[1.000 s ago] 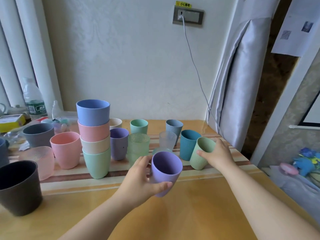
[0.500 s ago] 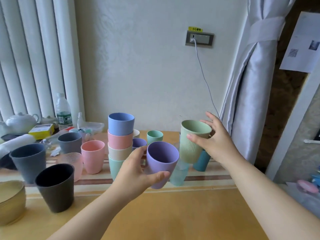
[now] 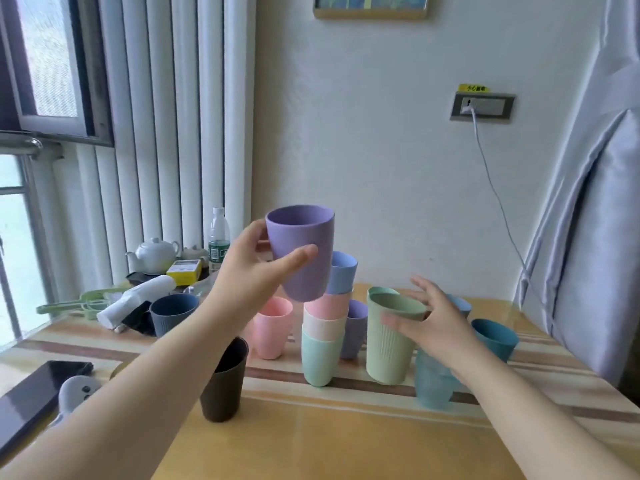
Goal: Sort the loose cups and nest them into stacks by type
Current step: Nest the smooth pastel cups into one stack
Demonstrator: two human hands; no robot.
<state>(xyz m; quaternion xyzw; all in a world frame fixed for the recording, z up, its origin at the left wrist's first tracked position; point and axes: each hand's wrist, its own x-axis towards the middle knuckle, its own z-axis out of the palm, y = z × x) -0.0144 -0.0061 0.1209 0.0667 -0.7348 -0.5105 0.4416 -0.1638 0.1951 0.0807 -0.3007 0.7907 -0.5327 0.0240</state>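
Here the purple cup [image 3: 302,258] is held aloft by the left hand [image 3: 258,271], upright and mouth up, above and just left of the top of the stack [image 3: 325,323] – blue over pink over cream over mint. The thumb is laid across the near wall, the fingers are curled round the far side, and the cup is clasped about its upper half. It is judged light, stiff and matte, a smooth-walled plastic tumbler that is unlikely to break but could be tipped by a loose hold; a grip at mid-wall, below the rim, seems the sound place, leaving the tapered base free for nesting.

The ribbed green cup [image 3: 389,341] is seen upright just right of the stack, and whether its base is resting on the table [image 3: 346,438] cannot be told. The right hand [image 3: 438,327] is spread behind it, fingers splayed and blurred – whether the palm is touching the cup's far wall cannot be told. Its ribs are judged to give a surer purchase than the smooth cups offer.

Around these, a pink cup [image 3: 273,327] and a smaller purple cup [image 3: 355,329] are set close beside the stack, a dark cup [image 3: 223,382] stands nearer, a teal cup [image 3: 495,337] lies beyond the right hand, and a translucent blue cup [image 3: 433,386] is partly hidden under the wrist
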